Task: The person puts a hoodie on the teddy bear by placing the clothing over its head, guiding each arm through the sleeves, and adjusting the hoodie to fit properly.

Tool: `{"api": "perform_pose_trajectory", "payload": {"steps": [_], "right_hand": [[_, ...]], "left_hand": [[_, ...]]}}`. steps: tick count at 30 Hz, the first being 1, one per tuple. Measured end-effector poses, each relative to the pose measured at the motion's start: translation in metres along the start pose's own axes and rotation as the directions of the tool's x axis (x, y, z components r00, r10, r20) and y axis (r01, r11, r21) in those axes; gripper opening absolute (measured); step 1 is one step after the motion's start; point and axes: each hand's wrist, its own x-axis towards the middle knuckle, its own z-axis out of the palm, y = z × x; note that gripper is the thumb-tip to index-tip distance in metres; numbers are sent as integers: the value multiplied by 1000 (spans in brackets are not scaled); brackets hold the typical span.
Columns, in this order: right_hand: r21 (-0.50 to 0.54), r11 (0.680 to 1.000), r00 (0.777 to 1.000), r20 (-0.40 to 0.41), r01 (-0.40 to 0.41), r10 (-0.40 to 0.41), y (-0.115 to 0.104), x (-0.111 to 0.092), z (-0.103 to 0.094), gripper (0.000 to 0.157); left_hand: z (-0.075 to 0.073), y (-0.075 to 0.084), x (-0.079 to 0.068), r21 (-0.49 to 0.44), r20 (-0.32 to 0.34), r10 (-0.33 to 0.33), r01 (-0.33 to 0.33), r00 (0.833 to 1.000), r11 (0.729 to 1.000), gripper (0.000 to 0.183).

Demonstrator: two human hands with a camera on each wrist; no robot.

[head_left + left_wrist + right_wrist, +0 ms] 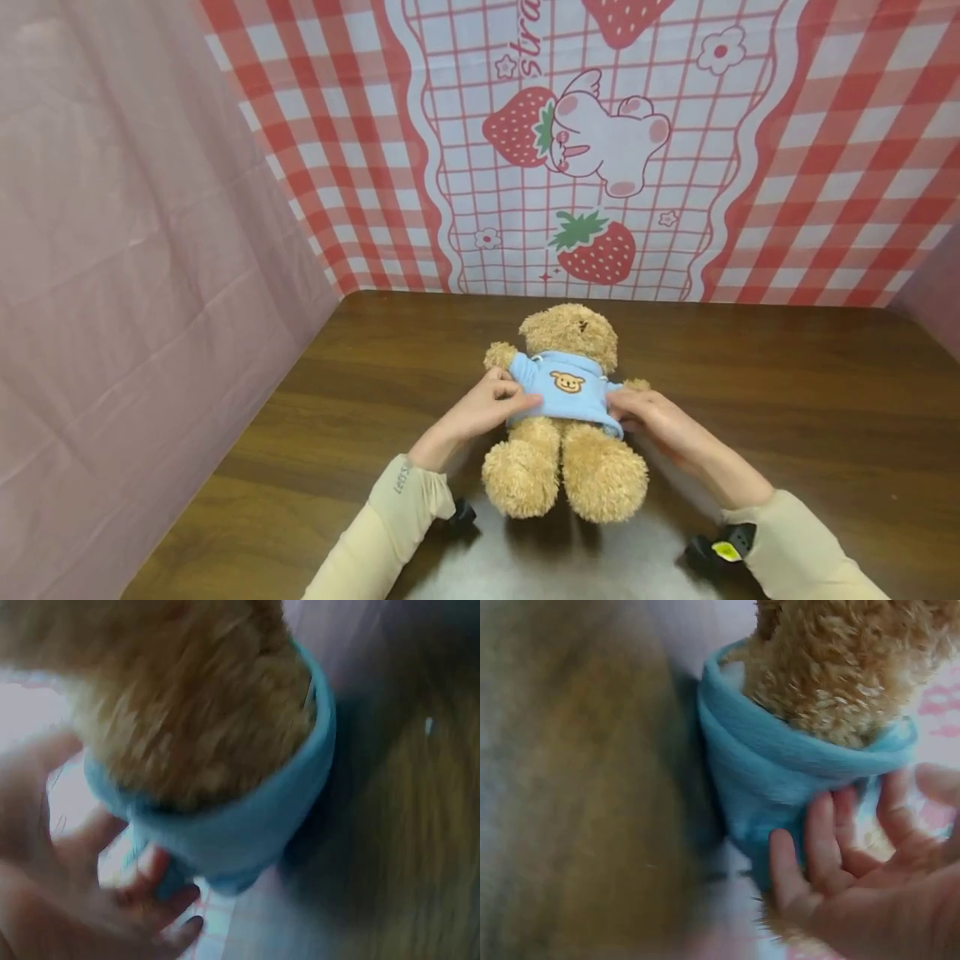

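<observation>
A tan plush teddy bear (522,479) in a light blue hoodie (555,406) lies on its back, feet toward me. A small bear face is stitched on the hoodie's chest. My left hand (483,406) grips one side of the hoodie, thumb on the front near the hem. On the other side, my right hand (663,421) holds the hoodie below the bear's arm. In the left wrist view, blurred fingers curl behind the hoodie (240,836). Several fingertips press against the blue cloth (761,761) in the right wrist view, just under the loose hem.
The bear lies on a dark brown wooden table (795,375). Behind it hangs a red-and-white checked cloth (465,167) with strawberry prints. A pink curtain (150,250) covers the left side. Dark wrist devices (720,546) sit at both sleeves.
</observation>
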Motion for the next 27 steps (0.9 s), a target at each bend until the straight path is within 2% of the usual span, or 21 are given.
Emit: {"api": "perform_pose_trajectory", "payload": {"steps": [2, 4, 6, 7, 8, 13, 16, 20, 22, 27], "right_hand": [[-194, 974, 991, -82, -115, 101, -5, 2, 4, 37], [-365, 914, 981, -140, -179, 136, -9, 3, 8, 42], [-447, 872, 976, -169, -199, 136, -11, 2, 12, 42], [-458, 867, 976, -175, -197, 129, -12, 2, 14, 40], [-444, 874, 975, -178, -197, 129, -13, 1, 16, 38], [-260, 947, 979, -126, -189, 160, -17, -2, 17, 30], [-177, 973, 984, -124, -146, 125, -19, 0, 11, 27], [-193, 979, 978, -208, -72, 31, -21, 5, 0, 34], [-205, 977, 973, -232, -57, 8, -19, 5, -5, 39], [-174, 985, 984, -175, -21, -10, -6, 5, -10, 59]], "left_hand": [[3, 1, 1, 36, -66, -8, 10, 998, 999, 42], [6, 2, 1, 74, -118, 10, -2, 993, 997, 38], [8, 3, 0, 96, -123, 38, -26, 992, 995, 26], [8, 3, -1, 88, -118, 40, -30, 992, 996, 20], [9, 4, -1, 71, -112, 39, -31, 993, 997, 18], [10, 4, -3, -60, -95, 12, -18, 995, 998, 41], [14, 6, -1, -153, -112, -20, 2, 994, 988, 46], [27, 7, 7, -255, -118, -67, 34, 991, 966, 53], [35, 5, 10, -283, -109, -84, 50, 990, 958, 56], [43, -1, 12, -301, -92, -108, 76, 990, 951, 60]]}}
